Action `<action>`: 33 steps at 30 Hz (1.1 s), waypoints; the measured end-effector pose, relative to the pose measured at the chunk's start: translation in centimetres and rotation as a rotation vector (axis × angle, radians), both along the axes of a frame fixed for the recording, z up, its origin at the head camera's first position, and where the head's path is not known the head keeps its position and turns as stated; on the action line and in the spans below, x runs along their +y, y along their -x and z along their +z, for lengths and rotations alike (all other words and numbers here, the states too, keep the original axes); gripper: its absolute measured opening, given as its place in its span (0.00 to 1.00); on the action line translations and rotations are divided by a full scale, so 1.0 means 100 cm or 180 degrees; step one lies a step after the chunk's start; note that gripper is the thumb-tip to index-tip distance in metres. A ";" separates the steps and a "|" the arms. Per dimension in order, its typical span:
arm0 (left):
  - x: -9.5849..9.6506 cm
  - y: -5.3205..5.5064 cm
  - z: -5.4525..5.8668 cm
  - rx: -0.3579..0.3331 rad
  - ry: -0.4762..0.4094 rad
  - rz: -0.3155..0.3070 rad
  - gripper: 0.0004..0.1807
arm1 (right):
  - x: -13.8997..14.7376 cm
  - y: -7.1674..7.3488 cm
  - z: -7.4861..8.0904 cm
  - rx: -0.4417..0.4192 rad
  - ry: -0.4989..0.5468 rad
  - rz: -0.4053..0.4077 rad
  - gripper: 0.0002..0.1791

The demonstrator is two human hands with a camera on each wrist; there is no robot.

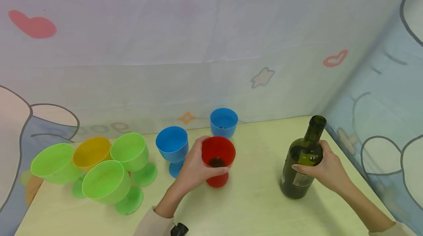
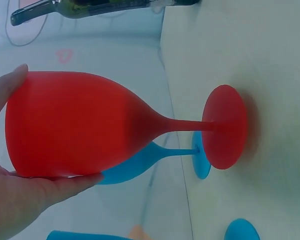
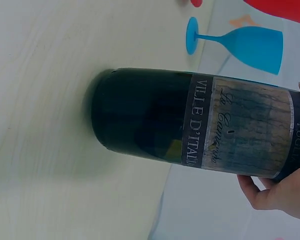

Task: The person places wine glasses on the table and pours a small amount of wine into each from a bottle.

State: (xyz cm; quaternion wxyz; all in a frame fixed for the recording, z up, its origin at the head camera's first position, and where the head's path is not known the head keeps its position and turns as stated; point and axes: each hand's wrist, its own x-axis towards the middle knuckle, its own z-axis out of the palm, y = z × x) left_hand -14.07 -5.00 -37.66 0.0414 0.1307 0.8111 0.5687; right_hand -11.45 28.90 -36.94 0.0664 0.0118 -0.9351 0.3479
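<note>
My left hand (image 1: 193,170) grips a red goblet (image 1: 228,153) by its bowl, thumb on the near side. In the left wrist view the goblet's foot (image 2: 225,127) is at the tabletop; whether it touches, I cannot tell. My right hand (image 1: 332,170) holds a dark green wine bottle (image 1: 294,179) around its upper body. The bottle is almost upright, leaning slightly right, its mouth uncapped. Its label (image 3: 250,127) faces the right wrist camera, and its base is at or just above the table. One blue goblet (image 1: 172,144) stands left of the red one, another blue goblet (image 1: 224,121) behind it.
Several pale green goblets, such as the nearest green goblet (image 1: 107,184), cluster on the left around a yellow goblet (image 1: 90,151). A printed cloth (image 1: 198,45) hangs behind the pale wooden table (image 1: 257,206), and another cloth (image 1: 390,111) closes off the right side.
</note>
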 end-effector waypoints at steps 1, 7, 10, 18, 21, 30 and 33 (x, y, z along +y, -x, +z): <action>0.002 0.002 0.000 0.0001 -0.0029 -0.0019 0.47 | 0.001 0.000 0.000 -0.0006 0.0009 0.0013 0.43; 0.016 0.013 -0.004 -0.0105 -0.0159 -0.0039 0.47 | 0.004 0.001 0.000 -0.0030 0.0047 0.0172 0.43; 0.022 0.017 -0.006 -0.0144 -0.0213 -0.0051 0.47 | 0.006 0.003 0.000 -0.0050 0.0061 0.0202 0.43; 0.033 0.024 -0.010 -0.0130 -0.0268 -0.0023 0.45 | 0.009 0.004 -0.001 -0.0032 0.0093 0.0257 0.42; 0.036 0.026 -0.011 -0.0137 -0.0262 -0.0005 0.45 | 0.010 0.005 -0.002 -0.0036 0.0109 0.0276 0.43; 0.042 0.028 -0.014 -0.0111 -0.0186 0.0059 0.46 | 0.010 0.004 -0.001 -0.0051 0.0102 0.0288 0.43; 0.043 0.029 -0.015 -0.0060 -0.0192 0.0059 0.46 | 0.010 0.004 -0.001 -0.0052 0.0090 0.0291 0.43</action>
